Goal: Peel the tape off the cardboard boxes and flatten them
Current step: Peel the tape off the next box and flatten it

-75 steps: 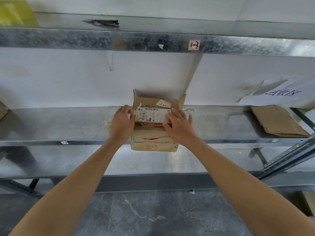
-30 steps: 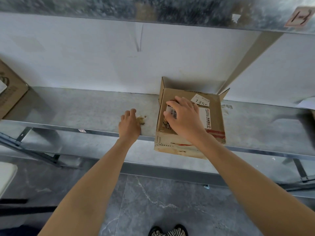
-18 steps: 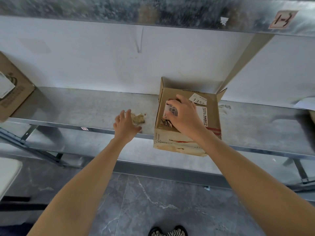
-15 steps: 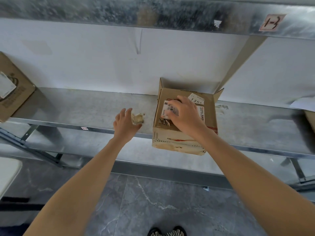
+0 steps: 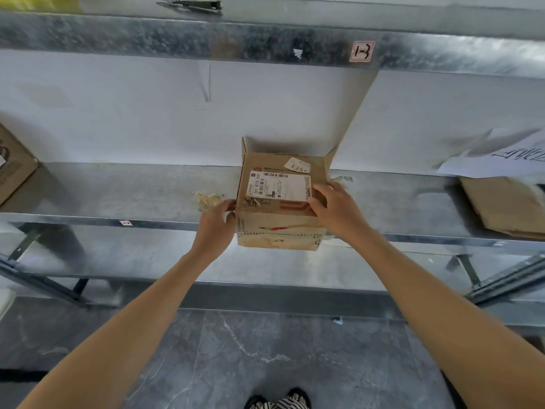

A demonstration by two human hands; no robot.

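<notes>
A small brown cardboard box with a white shipping label on top stands at the front edge of the metal shelf, its far flaps raised. My left hand grips the box's upper left corner with curled fingers. My right hand grips the upper right edge, its fingers lying over the top beside the label. A crumpled wad of peeled tape lies on the shelf just left of the box.
A flattened cardboard piece and a white sheet with writing lie on the shelf at right. Another box sits at the far left. A dark cutter rests on the upper shelf. Grey floor lies below.
My left hand dropped the tape wad on the shelf and moved to the box's left corner. My right hand shifted from the label's left part to the box's right edge.
</notes>
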